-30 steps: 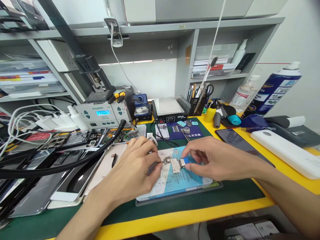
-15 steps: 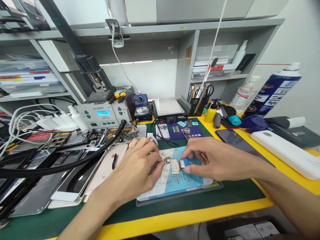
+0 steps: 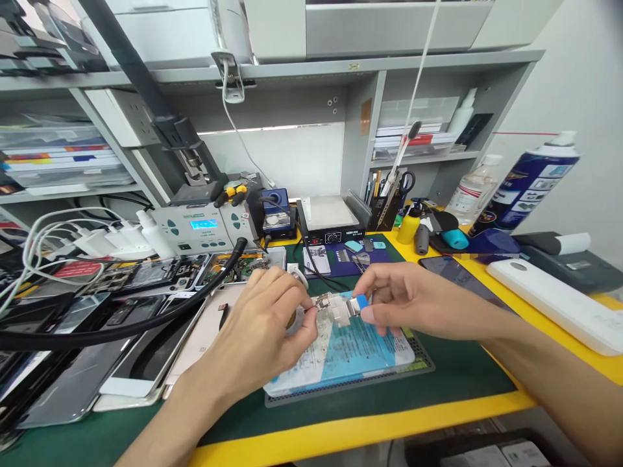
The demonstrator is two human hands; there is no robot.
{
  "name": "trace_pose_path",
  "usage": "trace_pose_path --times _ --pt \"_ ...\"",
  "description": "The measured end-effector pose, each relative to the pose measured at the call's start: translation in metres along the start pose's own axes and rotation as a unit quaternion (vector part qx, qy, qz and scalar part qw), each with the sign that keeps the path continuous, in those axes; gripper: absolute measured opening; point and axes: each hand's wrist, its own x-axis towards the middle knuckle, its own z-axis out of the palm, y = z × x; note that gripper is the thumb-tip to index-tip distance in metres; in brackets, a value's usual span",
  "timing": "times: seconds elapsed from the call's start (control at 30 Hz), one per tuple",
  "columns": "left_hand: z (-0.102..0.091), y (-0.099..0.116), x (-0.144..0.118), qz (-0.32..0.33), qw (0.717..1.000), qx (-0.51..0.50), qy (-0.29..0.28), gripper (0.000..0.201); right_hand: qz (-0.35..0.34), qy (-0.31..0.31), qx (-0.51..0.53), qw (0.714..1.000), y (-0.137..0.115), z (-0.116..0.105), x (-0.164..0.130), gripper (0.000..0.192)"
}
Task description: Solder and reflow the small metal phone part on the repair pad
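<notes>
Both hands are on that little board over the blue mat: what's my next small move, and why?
Probably lower the small board flat onto the blue mat. The left hand and right hand pinch its two ends, so it appears raised and unsupported.

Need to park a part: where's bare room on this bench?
Bare green mat lies between the blue work pad and the yellow bench edge. Left of the left hand, stacked phones and a black hose crowd it.
</notes>
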Motion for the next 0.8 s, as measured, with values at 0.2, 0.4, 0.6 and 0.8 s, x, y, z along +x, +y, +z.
trace_pose_path --times 0.2,0.4,0.6,0.8 --pt "-0.002 0.002 0.001 0.017 0.999 -0.009 0.038 0.009 -0.003 0.023 0.108 0.994 -0.001 0.004 0.002 0.034" --pt "0.001 0.003 0.002 0.024 0.998 0.005 0.060 0.007 -0.022 0.054 0.181 0.982 0.007 0.009 0.006 0.028" --pt "0.001 0.002 0.001 0.029 0.997 0.019 0.067 0.006 -0.019 0.059 0.212 0.975 0.010 0.009 0.007 0.030" --pt "0.001 0.001 0.002 0.032 0.996 0.029 0.073 0.007 0.000 0.059 0.219 0.974 0.009 0.008 0.008 0.031"
